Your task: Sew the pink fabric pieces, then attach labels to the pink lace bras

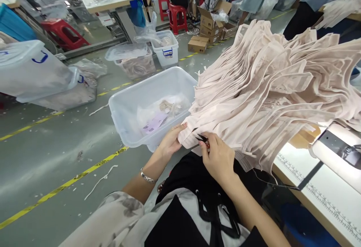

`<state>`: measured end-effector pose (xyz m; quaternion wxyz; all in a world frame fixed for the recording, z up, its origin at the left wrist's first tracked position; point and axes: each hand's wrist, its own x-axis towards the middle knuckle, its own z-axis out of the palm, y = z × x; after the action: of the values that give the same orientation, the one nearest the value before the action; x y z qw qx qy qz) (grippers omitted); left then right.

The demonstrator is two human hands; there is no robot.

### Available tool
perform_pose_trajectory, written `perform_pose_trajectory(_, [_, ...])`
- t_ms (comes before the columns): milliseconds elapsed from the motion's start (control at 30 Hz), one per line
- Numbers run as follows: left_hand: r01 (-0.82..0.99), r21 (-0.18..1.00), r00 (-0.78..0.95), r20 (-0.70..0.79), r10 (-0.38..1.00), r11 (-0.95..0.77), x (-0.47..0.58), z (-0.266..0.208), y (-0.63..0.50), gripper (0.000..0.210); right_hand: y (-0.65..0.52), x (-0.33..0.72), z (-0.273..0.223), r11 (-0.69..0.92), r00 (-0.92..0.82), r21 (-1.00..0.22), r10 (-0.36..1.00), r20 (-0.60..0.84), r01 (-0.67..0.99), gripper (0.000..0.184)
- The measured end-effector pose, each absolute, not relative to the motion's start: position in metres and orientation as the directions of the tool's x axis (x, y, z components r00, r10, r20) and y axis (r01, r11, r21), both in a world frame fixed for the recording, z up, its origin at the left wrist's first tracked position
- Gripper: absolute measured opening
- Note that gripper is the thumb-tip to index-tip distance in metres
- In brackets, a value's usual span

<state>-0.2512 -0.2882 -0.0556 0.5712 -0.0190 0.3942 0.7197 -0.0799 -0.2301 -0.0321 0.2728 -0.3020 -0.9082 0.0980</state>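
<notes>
A large pile of pale pink fabric pieces (254, 85) with stitched edges spreads across the right side, its near corner hanging toward my lap. My left hand (171, 141) pinches that corner between thumb and fingers. Close beside it, my right hand (218, 156) is closed around small black thread snips (202, 138), whose dark blades point at the fabric edge. Part of the snips is hidden by my fingers. Just beyond my left hand stands a clear plastic bin (126, 104) with plastic bags and a purple label (155, 122) inside.
A white sewing machine (338, 153) sits on the table (318, 198) at the right. Lidded plastic tubs (42, 66), cardboard boxes (198, 44) and red stools (178, 19) stand on the floor. Other people are at the back. Yellow tape (64, 185) marks the grey floor.
</notes>
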Motion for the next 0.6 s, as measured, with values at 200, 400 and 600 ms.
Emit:
perform_pose_trajectory(200, [-0.851,0.525,-0.329,-0.49,0.807,-0.029,-0.246,-0.053,-0.292,0.009,-0.235,-0.096,-0.041,0.81,-0.608,-0.255,0.57,0.552,0.528,0.024])
perform_pose_trajectory(400, [-0.875,0.485,-0.302,-0.524,0.796,-0.013,-0.243,-0.05,-0.294,0.006,-0.236,-0.092,-0.036,0.82,-0.579,-0.212,0.535,0.615,0.532,0.02])
perform_pose_trajectory(600, [-0.863,0.505,-0.273,-0.519,0.81,0.033,-0.24,-0.046,-0.295,0.016,-0.238,-0.095,-0.035,0.823,-0.62,-0.179,0.532,0.577,0.539,0.024])
